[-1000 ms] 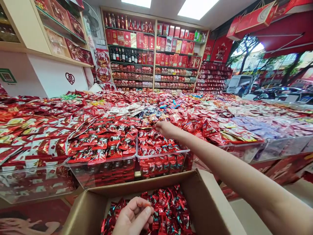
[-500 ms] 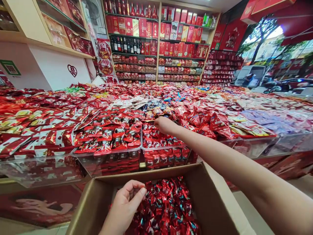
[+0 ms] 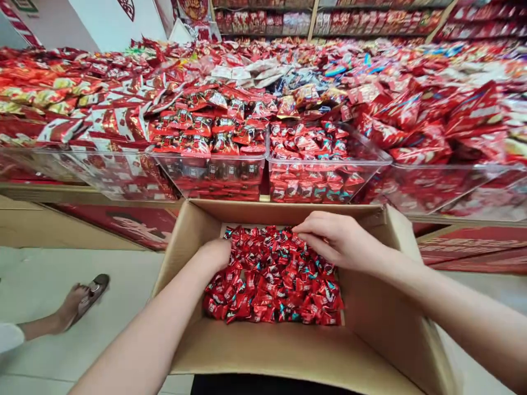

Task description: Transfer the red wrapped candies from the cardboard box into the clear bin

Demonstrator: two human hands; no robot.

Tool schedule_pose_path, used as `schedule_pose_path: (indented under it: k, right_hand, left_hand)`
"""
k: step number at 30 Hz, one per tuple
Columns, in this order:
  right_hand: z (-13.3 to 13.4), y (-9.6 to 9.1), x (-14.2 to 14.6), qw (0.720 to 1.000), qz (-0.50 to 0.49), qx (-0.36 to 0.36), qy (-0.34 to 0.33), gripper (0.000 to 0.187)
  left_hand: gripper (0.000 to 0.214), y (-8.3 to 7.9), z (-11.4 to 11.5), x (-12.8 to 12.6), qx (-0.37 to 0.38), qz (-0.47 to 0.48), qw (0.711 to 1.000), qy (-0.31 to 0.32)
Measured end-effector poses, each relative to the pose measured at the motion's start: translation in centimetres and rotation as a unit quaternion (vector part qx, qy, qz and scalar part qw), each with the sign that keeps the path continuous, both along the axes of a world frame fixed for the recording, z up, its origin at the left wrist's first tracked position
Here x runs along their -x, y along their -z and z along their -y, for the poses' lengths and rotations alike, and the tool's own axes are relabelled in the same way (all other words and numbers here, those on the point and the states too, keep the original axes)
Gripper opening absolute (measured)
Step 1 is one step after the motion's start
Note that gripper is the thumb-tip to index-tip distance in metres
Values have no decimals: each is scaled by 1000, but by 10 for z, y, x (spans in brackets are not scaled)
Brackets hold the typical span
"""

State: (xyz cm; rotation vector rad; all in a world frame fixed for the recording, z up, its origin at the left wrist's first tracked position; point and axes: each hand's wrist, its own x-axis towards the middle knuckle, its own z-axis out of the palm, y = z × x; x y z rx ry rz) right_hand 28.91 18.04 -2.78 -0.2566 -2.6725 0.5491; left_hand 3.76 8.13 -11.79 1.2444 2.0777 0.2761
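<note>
Plastic bins (image 3: 325,162) and shelves (image 3: 263,23) stand beyond the cardboard box (image 3: 267,348), tiled floor (image 3: 127,285) beside. At its candies (image 3: 272,280): right hand (image 3: 335,237) half-curled, left hand (image 3: 216,254) opening hidden; grips unclear.

candies (image 3: 274,280) in carton (image 3: 263,345) | bins (image 3: 325,162) beyond carton | shelves (image 3: 313,21) behind bins | foot (image 3: 71,306) left of carton

At the far side stood shelves (image 3: 313,22) packed with red goods, and at the far left a dark red ornament (image 3: 127,7) was on a white wall (image 3: 96,24). White-and-red packets (image 3: 119,123) lay heaped at the left, large red pouches (image 3: 473,118) at the right, blue packets (image 3: 335,71) farther back. Near left, a person's sandaled foot (image 3: 74,302) showed against pale floor tiles (image 3: 132,291).
</note>
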Motion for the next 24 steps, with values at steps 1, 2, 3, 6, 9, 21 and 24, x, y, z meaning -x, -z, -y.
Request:
schedule_pose_path:
  k: [1, 2, 3, 6, 9, 21, 24]
  right_hand:
    - [-2, 11, -1, 1000, 27, 4, 0, 19]
    - [-4, 19, -1, 998, 57, 3, 4, 19]
    - [-7, 25, -1, 996, 86, -2, 9, 19]
    - [-13, 31, -2, 992, 121, -8, 21, 19]
    - [-10, 31, -1, 993, 109, 26, 28, 19]
    - [2, 30, 15, 824, -8, 561, 81, 31]
    - [3, 23, 15, 784, -36, 616, 60, 32]
  left_hand:
    - [16, 3, -1, -4, 7, -5, 1000, -4]
    - [17, 5, -2, -6, 15, -12, 1000, -6]
    - [16, 6, -4, -8, 23, -15, 1000, -6]
    - [19, 3, -8, -11, 35, 5, 999, -3]
    - [22, -14, -13, -18, 20, 65, 998, 9]
    - [15, -76, -2, -79, -151, 368, 917, -28]
    - [14, -79, 1, -79, -178, 402, 897, -41]
